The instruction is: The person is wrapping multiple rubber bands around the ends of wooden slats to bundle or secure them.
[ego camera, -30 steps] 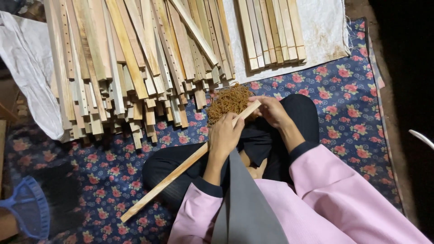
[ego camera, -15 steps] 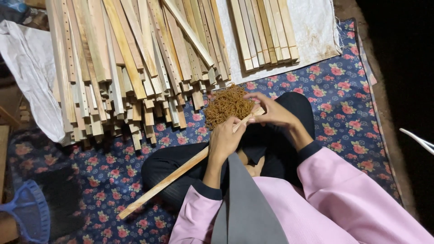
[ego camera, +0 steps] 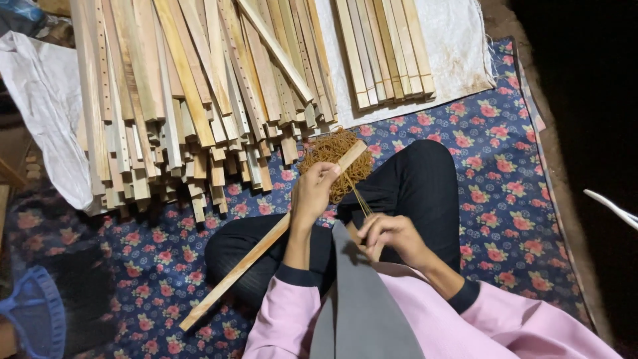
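I sit cross-legged on a floral mat. My left hand point(ego camera: 314, 194) grips a long wooden slat point(ego camera: 247, 252) near its upper end; the slat slants from lower left up to the right across my lap. A tangled bundle of brown string point(ego camera: 335, 158) lies under the slat's top end. My right hand point(ego camera: 392, 236) sits lower, close to my chest, pinching a thin strand point(ego camera: 359, 198) that runs up to the bundle.
A big pile of wooden slats point(ego camera: 193, 100) lies ahead on the left. A neat row of slats point(ego camera: 385, 50) rests on a white sack point(ego camera: 458, 46) at upper right. White cloth point(ego camera: 46, 100) lies left. A blue object point(ego camera: 30, 312) sits lower left.
My right hand has drawn back from the slat's top end toward my body, pulling a strand out of the string bundle. My left hand keeps its grip on the slat.
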